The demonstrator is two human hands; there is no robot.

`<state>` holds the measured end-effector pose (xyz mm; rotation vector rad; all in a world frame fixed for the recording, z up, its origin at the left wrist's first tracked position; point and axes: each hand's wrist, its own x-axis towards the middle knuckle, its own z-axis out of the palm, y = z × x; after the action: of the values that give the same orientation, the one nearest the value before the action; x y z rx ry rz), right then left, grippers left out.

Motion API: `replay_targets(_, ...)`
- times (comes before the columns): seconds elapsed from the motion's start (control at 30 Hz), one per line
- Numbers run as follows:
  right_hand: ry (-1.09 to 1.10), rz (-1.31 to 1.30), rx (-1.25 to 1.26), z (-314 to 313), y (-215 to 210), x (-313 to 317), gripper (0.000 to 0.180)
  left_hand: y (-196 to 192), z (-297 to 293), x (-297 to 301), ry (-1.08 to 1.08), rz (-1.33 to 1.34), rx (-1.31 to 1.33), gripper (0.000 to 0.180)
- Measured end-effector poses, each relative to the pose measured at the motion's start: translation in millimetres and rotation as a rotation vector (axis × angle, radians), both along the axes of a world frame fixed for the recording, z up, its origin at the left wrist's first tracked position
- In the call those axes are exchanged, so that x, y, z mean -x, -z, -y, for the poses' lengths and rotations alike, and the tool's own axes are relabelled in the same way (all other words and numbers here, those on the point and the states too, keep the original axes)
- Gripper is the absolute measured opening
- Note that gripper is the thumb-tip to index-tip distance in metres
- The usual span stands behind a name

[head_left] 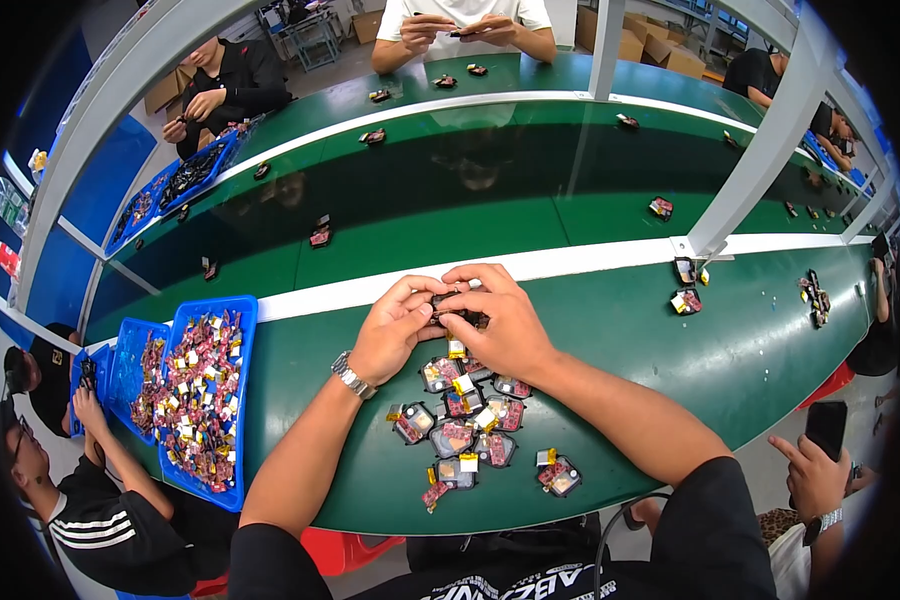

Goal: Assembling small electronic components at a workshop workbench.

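Close to the white rail, my left hand (392,332) and my right hand (502,322) meet around a small black casing (460,302). Fingers of both hands are closed on it and cover much of it. A metal-banded watch sits on my left wrist. Just below the hands lies a loose cluster of similar black casings (452,436) with red circuit boards and white-and-yellow battery cells. One such casing (559,474) lies apart at the cluster's lower right.
Left of my arm, a blue tray (249,350) holds many red boards with battery cells. More casings (686,300) lie by a grey post (760,150) at right. Beyond the rail, a green conveyor belt (420,215) carries scattered units. Several people sit around; one hand at right holds a phone (826,430).
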<state>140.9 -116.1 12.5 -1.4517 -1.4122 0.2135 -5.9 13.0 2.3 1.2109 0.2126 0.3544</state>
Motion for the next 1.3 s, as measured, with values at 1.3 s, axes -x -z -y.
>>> replay_targets(1.3, -0.072, -0.038, -0.048, 0.9, 6.7, -6.7, 0.018, -1.6, 3.8, 0.8, -0.049, 0.02, -0.022, 0.021)
